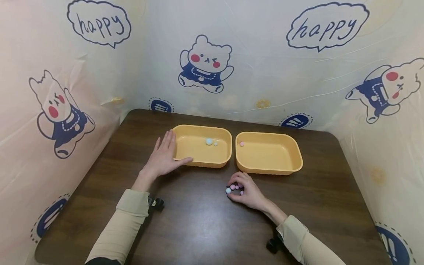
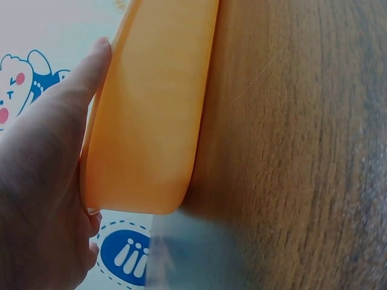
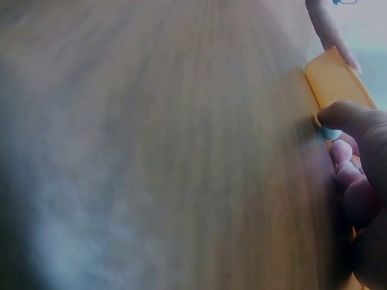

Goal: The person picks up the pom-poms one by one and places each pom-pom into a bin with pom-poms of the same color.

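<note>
My left hand (image 1: 162, 156) rests at the left end of the left yellow tray (image 1: 202, 162), fingers straight along that end and thumb over the front rim. The left wrist view shows the thumb lying along the tray's rim. Inside this tray lie a larger light blue ball (image 1: 209, 141) and a smaller pale one (image 1: 215, 144). On the table before the right tray, my right hand (image 1: 248, 191) pinches a light blue ball (image 1: 228, 190) between thumb and index finger. Several pink balls (image 1: 233, 187) lie under and beside its curved fingers, partly hidden.
The right yellow tray (image 1: 269, 171) stands just beside the left one, with a pink ball (image 1: 241, 144) near its left end. Both trays are on a dark brown wooden table (image 1: 198, 228). A printed curtain (image 1: 251, 73) surrounds the table's back and sides.
</note>
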### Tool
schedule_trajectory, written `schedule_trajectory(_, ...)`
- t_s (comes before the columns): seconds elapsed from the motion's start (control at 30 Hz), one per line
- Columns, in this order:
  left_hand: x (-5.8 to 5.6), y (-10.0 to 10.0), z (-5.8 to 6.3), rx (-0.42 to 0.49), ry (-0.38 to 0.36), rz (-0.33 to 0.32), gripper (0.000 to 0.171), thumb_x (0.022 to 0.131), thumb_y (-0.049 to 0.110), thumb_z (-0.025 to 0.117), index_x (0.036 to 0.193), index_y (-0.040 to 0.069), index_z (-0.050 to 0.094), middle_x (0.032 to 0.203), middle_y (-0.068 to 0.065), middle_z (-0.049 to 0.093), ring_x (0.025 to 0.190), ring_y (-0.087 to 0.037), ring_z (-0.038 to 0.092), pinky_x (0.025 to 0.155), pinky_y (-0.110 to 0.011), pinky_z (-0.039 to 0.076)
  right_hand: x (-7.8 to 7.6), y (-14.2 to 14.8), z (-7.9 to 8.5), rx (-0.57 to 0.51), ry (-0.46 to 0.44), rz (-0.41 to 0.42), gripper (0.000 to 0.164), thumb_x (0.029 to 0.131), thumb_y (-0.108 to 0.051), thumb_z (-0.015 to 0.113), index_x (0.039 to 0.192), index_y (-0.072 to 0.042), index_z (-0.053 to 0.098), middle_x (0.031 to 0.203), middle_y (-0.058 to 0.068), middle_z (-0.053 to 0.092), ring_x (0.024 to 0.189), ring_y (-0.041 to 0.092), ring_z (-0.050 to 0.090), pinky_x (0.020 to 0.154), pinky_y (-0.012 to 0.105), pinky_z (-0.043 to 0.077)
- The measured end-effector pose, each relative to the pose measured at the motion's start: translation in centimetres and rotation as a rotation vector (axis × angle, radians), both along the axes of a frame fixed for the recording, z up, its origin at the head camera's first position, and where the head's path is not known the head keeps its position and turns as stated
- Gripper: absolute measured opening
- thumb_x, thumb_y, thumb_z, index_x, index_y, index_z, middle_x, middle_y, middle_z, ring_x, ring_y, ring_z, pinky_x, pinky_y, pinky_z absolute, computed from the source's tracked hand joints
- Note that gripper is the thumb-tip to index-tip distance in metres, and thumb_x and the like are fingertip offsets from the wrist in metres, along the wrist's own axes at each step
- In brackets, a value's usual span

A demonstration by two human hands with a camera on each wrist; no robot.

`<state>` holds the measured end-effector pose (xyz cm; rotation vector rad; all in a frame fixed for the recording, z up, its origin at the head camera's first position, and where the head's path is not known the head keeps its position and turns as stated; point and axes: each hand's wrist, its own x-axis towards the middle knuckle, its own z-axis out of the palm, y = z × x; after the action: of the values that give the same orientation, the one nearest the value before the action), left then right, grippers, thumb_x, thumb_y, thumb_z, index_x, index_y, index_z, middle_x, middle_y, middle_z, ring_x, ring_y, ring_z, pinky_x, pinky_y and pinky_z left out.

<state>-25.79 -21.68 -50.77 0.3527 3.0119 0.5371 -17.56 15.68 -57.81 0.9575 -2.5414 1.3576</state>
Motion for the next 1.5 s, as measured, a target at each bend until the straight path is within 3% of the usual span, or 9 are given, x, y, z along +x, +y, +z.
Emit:
schedule_trajectory(0.2, 0.0, -0.1, -0.1, -0.003, 0.004, 0.001, 0.136, 0.091, 0.090, 0.056, 0.174, 0.000, -0.003, 0.186, -0.018, -0.008, 0.174, -0.039, 0.001, 0.141, -0.065, 0.003, 0.2, -0.2, 0.4, 0.020, -0.011, -0.018, 0.023, 0.085, -0.013, 0.091, 0.099, -0.019, 0.074, 0.114, 0.000, 0.068, 0.108, 0.012, 0.053, 0.093, 0.027, 0.040)
schedule_trajectory(0.6, 0.1, 0.0, -0.1, 0.003, 0.003, 0.006, 0.137, 0.091, 0.090, 0.056, 0.175, 0.000, -0.004, 0.186, -0.016, -0.009, 0.175, -0.037, -0.001, 0.141, -0.065, 0.003, -1.2, -0.1, -1.0, -0.104, 0.064, 0.047, 0.024, 0.089, -0.015, 0.088, 0.102, -0.016, 0.069, 0.102, -0.001, 0.067, 0.092, 0.010, 0.055, 0.074, 0.018, 0.043)
schedule_trajectory(0.77, 0.0, 0.0, 0.0, 0.003, 0.002, 0.007, 0.137, 0.090, 0.091, 0.055, 0.175, 0.000, -0.004, 0.186, -0.016, -0.009, 0.175, -0.037, -0.001, 0.141, -0.065, 0.003, -1.1, -0.3, 0.2, -0.108, 0.027, 0.048, 0.023, 0.088, -0.009, 0.085, 0.103, -0.013, 0.068, 0.103, 0.001, 0.066, 0.092, 0.011, 0.058, 0.071, 0.017, 0.048)
schedule_trajectory(1.0, 0.0, 0.0, 0.1, 0.001, 0.011, 0.006, 0.137, 0.090, 0.091, 0.056, 0.175, 0.000, -0.002, 0.186, -0.020, -0.004, 0.175, -0.038, 0.001, 0.141, -0.065, 0.005, -0.4, -0.7, 3.1, -0.049, -0.086, 0.010, 0.025, 0.088, -0.001, 0.085, 0.104, -0.011, 0.069, 0.107, 0.005, 0.069, 0.097, 0.024, 0.064, 0.076, 0.024, 0.055)
schedule_trajectory(1.17, 0.0, -0.1, 0.0, -0.002, 0.002, 0.008, 0.138, 0.090, 0.092, 0.055, 0.175, 0.000, -0.004, 0.186, -0.019, -0.007, 0.175, -0.038, 0.000, 0.141, -0.065, 0.003, -0.3, -0.9, 4.3, -0.034, -0.160, -0.002, 0.027, 0.090, 0.000, 0.086, 0.107, -0.011, 0.068, 0.110, 0.006, 0.068, 0.100, 0.026, 0.065, 0.073, 0.027, 0.058)
schedule_trajectory(1.33, 0.0, -0.1, -0.1, -0.003, 0.006, 0.009, 0.138, 0.090, 0.092, 0.054, 0.175, 0.000, -0.002, 0.186, -0.018, -0.008, 0.175, -0.038, 0.000, 0.141, -0.065, 0.004, -0.2, -1.3, 5.0, -0.049, -0.158, 0.001, 0.026, 0.092, 0.000, 0.084, 0.109, -0.010, 0.068, 0.109, 0.006, 0.067, 0.096, 0.032, 0.063, 0.062, 0.026, 0.052)
schedule_trajectory(1.5, 0.1, -0.1, -0.1, 0.006, 0.002, 0.008, 0.138, 0.090, 0.092, 0.055, 0.175, 0.000, -0.003, 0.186, -0.017, -0.009, 0.175, -0.037, -0.001, 0.141, -0.065, 0.003, -0.2, -1.6, 5.6, -0.070, -0.181, -0.013, 0.025, 0.094, 0.001, 0.082, 0.112, -0.009, 0.068, 0.109, 0.009, 0.069, 0.098, 0.037, 0.062, 0.060, 0.021, 0.045)
